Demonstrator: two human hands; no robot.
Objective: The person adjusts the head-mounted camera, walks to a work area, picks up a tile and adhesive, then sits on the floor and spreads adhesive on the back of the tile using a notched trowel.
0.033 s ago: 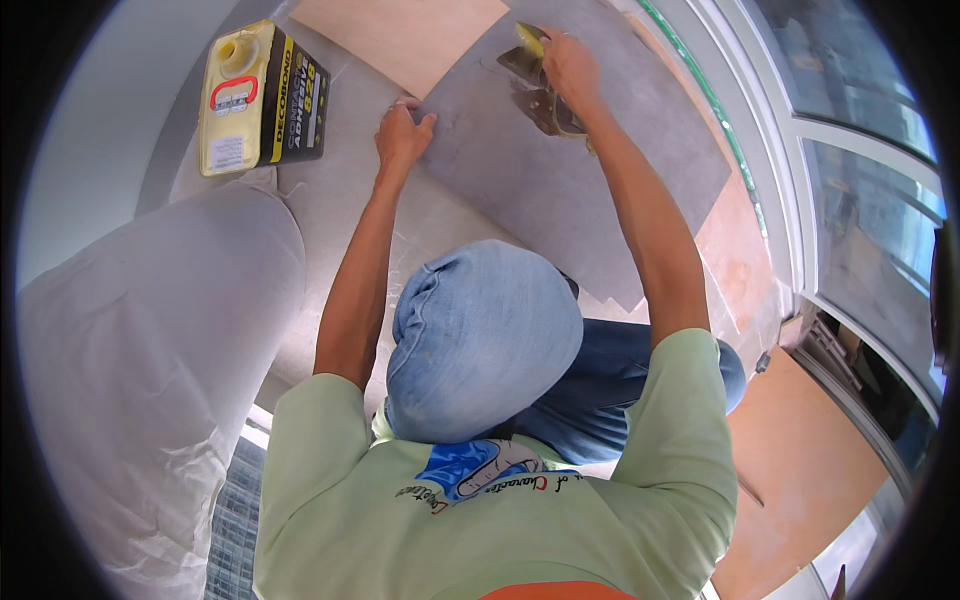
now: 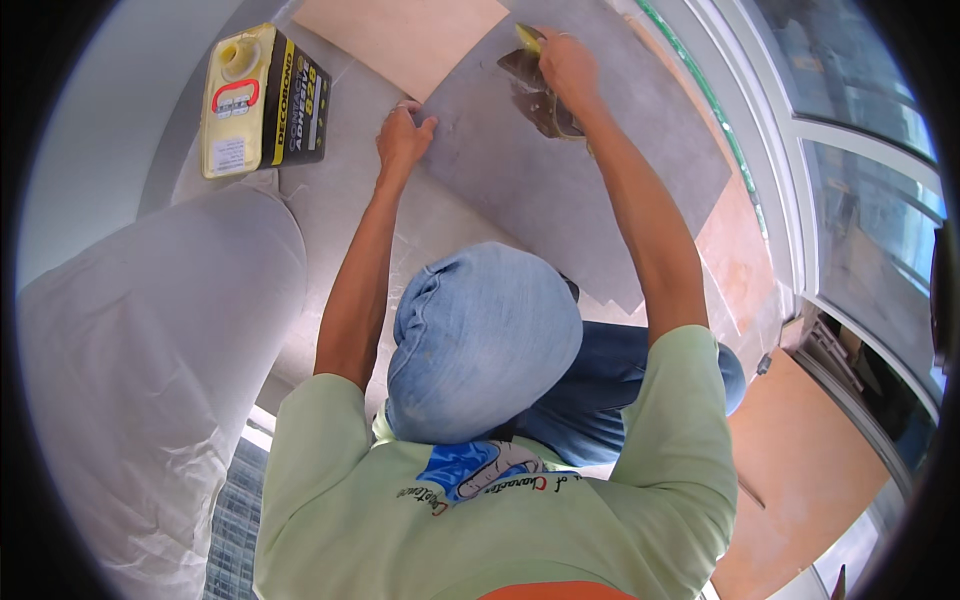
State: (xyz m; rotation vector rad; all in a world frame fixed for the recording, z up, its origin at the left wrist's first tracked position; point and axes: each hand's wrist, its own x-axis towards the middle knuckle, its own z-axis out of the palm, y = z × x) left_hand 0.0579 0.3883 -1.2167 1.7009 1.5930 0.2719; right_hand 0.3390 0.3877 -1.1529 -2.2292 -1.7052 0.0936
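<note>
Right hand [image 2: 568, 72] holding yellow spreader [image 2: 529, 39], lettered yellow-black can [image 2: 266, 105], lettered green shirt [image 2: 500, 545]

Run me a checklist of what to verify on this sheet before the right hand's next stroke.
1. Right hand has a grip on the small yellow spreader: ok.
2. Left hand clear of the glossy dark-brown patch: ok, it is at the sheet's left edge.
3. Patch spread across the whole flat grey sheet: not ok, it covers only a small area near the right hand.
4. Pale tan, straight-edged board clear of the patch: ok.
5. Boxy black can with yellow top upright: ok.
6. Can's round mouth capped: cannot tell.
</note>
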